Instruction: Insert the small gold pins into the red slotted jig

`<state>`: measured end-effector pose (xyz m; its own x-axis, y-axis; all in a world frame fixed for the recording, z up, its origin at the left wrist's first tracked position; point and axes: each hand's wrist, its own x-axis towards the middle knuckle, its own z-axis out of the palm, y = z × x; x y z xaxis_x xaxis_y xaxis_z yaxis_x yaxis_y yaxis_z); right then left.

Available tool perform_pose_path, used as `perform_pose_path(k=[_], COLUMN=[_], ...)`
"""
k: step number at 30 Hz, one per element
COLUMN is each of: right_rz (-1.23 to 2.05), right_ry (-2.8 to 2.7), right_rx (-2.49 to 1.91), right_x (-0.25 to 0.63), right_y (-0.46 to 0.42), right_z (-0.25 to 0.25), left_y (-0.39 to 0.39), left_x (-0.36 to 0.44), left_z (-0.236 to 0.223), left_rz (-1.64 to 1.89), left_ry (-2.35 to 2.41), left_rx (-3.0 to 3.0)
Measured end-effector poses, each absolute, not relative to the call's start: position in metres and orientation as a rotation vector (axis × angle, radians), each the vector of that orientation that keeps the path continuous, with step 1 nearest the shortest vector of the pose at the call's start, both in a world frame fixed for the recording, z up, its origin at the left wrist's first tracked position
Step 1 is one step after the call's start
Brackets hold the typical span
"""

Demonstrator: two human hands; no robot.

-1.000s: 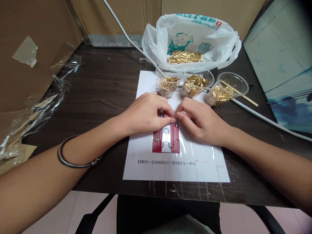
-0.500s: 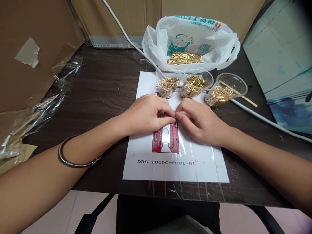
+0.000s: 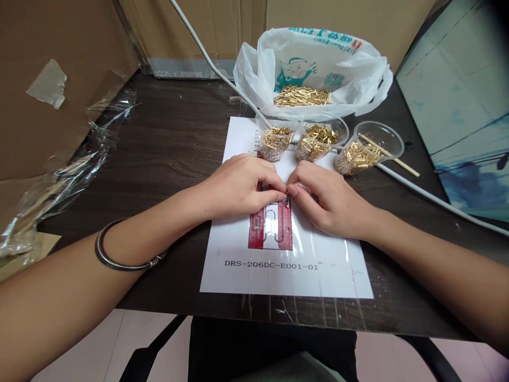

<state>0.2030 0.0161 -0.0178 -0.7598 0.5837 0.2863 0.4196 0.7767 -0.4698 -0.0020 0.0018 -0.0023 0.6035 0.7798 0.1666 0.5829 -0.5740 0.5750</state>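
Above a printed white sheet [image 3: 238, 278], my left hand [image 3: 246, 185] and my right hand [image 3: 324, 196] meet fingertip to fingertip. Both are closed in a pinch. What lies between the fingertips is too small to make out; a bit of something clear shows by the right fingers. Under the hands is a red-and-white printed diagram [image 3: 270, 233] under shiny clear film, its upper part hidden by my left hand. Just beyond stand clear plastic cups, left [image 3: 275, 142], middle [image 3: 318, 139] and right [image 3: 363, 151], holding small gold-coloured metal pins. The right cup leans over.
Behind the cups, a white plastic bag [image 3: 358, 85] holds more gold pins [image 3: 302, 95]. A white cable [image 3: 445, 197] crosses the dark table [image 3: 167, 132], and a thin stick [image 3: 397, 159] lies by the right cup. Cardboard [image 3: 71, 32] walls the left and back.
Both hands keep their place, fingertips still together. The view has shifted very slightly; nothing else has visibly moved.
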Motion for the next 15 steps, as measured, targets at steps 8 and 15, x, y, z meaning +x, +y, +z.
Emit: perform_pose_path(k=[8, 15], right_rz=[0.551, 0.557], right_ry=[-2.542, -2.541], right_rx=[-0.763, -0.755], right_x=[0.2037, 0.2037], right_y=[0.0157, 0.0162], right_z=[-0.0187, -0.0189], left_y=[0.0023, 0.0026], left_x=[-0.0013, -0.0020], left_z=[-0.0020, -0.0024], left_rz=[0.618, 0.599], left_ry=[1.142, 1.099], left_rx=[2.275, 2.264])
